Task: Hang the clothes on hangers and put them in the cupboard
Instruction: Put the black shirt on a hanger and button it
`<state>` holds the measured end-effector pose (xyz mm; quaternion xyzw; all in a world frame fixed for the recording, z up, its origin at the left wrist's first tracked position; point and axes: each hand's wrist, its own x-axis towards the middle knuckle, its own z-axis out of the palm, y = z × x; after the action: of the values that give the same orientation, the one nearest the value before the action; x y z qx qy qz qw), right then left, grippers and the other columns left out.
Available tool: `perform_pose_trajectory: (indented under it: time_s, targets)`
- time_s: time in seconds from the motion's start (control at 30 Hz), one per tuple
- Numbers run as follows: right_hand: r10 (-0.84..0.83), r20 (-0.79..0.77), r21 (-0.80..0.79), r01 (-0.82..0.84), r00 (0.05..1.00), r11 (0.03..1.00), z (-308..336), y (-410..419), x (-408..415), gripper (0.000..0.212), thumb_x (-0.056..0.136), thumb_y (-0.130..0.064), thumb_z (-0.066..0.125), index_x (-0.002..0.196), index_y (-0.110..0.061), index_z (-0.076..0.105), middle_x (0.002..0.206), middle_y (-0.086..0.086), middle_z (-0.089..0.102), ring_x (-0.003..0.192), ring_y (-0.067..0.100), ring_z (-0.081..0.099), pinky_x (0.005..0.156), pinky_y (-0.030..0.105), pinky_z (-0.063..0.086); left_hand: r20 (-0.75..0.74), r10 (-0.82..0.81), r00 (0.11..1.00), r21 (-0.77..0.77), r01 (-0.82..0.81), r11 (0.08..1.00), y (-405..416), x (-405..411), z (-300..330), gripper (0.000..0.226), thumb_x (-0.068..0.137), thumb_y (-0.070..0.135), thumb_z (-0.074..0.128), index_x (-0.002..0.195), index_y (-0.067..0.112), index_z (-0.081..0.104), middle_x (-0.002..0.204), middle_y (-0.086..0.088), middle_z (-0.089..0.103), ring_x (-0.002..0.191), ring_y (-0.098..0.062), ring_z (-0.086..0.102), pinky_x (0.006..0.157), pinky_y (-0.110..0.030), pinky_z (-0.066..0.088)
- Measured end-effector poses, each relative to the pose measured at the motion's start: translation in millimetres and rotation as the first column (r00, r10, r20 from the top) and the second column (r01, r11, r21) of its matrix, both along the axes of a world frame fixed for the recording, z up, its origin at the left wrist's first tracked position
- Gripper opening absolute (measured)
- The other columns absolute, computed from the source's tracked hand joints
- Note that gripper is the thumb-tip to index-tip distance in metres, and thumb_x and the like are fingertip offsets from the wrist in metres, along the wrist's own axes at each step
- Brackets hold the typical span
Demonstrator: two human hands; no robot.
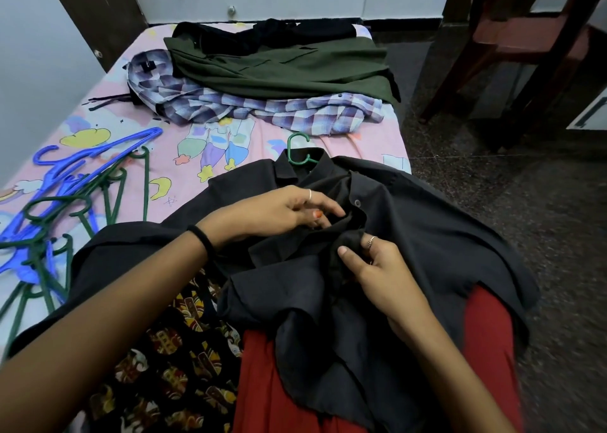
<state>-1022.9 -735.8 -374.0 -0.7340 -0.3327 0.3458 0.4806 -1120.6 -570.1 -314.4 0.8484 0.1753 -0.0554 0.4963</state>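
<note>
the black shirt (pixel 410 252) lies across the person's lap and the bed's near edge. the right hand (pixel 381 268) pinches its front placket; the left hand (pixel 289 209) curls its fingers round the fabric by a button. a green hanger hook (pixel 297 150) sticks out of the collar. loose hangers (pixel 65 196) lie left; further off, a checked shirt (pixel 262 107) and a green shirt (pixel 279 67).

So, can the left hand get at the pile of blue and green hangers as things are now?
Probably yes. The hangers lie uncovered on the bed, on the left hand's own side, but that hand now pinches the black shirt and must let go first.
</note>
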Motion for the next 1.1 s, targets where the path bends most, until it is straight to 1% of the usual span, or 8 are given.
perform_pose_trajectory:
  time_s: [0.2,0.37,0.5,0.6,0.7,0.8,0.93,1.1]
  targets:
    - [0.011,-0.054,0.012,-0.011,0.998,1.0,-3,1,3,0.035,0.078,-0.041,0.053,0.096,-0.014,0.066,0.092,0.005,0.073,0.09,0.032,0.068,0.084,0.057,0.052,-0.036,0.089,0.995,0.135,-0.084,0.987,9,-15,-27,0.024,0.091,0.017,0.065,0.112,0.028,0.066,0.106,0.006,0.071,0.097,-0.007,0.067,0.095,-0.027,0.05]
    - [-0.018,-0.167,0.06,0.029,0.986,0.998,-3,-1,6,0.017,0.096,-0.007,0.053,0.096,-0.009,0.069,0.096,0.006,0.074,0.095,0.027,0.069,0.089,0.048,0.055,0.054,0.137,0.989,0.143,-0.144,0.979,0,-15,-35,0.014,0.087,0.025,0.07,0.1,0.025,0.073,0.094,0.011,0.072,0.091,0.002,0.066,0.089,-0.021,0.05]
    - [-0.04,-0.34,0.132,0.09,0.94,0.987,2,-3,4,0.023,0.095,0.004,0.05,0.093,-0.01,0.069,0.085,0.005,0.074,0.08,0.015,0.069,0.071,0.025,0.057,0.148,0.138,0.979,0.183,-0.164,0.969,-14,-15,-42,0.009,0.086,0.02,0.072,0.094,0.018,0.074,0.091,0.008,0.072,0.087,0.0,0.066,0.086,-0.023,0.051]
    - [-0.059,-0.382,0.154,0.126,0.922,0.98,5,-3,3,0.019,0.094,0.005,0.052,0.096,-0.008,0.065,0.083,0.007,0.072,0.076,0.015,0.068,0.064,0.022,0.056,0.178,0.176,0.968,0.188,-0.209,0.96,-22,-15,-46,0.005,0.087,0.015,0.07,0.09,0.018,0.069,0.086,0.003,0.072,0.079,-0.004,0.066,0.08,-0.028,0.053]
    - [-0.105,-0.395,0.171,0.185,0.913,0.968,8,-4,0,0.015,0.092,0.002,0.056,0.085,-0.01,0.062,0.067,0.008,0.057,0.067,0.014,0.059,0.059,0.021,0.054,0.21,0.243,0.947,0.172,-0.28,0.944,-26,-16,-44,0.006,0.087,0.012,0.068,0.088,0.018,0.067,0.08,0.004,0.069,0.072,0.0,0.062,0.073,-0.021,0.052]
    - [-0.152,-0.353,0.19,0.23,0.923,0.955,12,-6,0,0.023,0.091,-0.002,0.06,0.071,-0.012,0.054,0.053,-0.005,0.048,0.054,0.005,0.049,0.054,0.019,0.049,0.25,0.304,0.919,0.188,-0.354,0.916,-30,-18,-38,0.007,0.087,0.012,0.069,0.087,0.019,0.066,0.074,0.009,0.064,0.067,0.001,0.058,0.067,-0.012,0.047]
    - [-0.245,-0.239,0.246,0.303,0.94,0.921,22,-5,-2,0.016,0.086,-0.002,0.066,0.076,-0.008,0.055,0.059,-0.002,0.049,0.055,0.007,0.047,0.049,0.018,0.044,0.346,0.337,0.876,0.229,-0.427,0.875,-38,-20,-27,0.007,0.086,0.009,0.069,0.088,0.015,0.068,0.073,0.005,0.065,0.065,-0.002,0.058,0.064,-0.011,0.046]
    - [-0.34,0.092,0.219,0.314,0.936,0.924,37,-3,-6,0.023,0.073,-0.027,0.074,0.065,-0.02,0.053,0.052,-0.004,0.055,0.051,0.012,0.053,0.057,0.035,0.051,0.459,0.298,0.837,0.316,-0.468,0.825,-51,-20,-13,0.009,0.085,0.008,0.069,0.093,0.011,0.07,0.078,0.002,0.069,0.072,-0.008,0.062,0.065,-0.015,0.05]
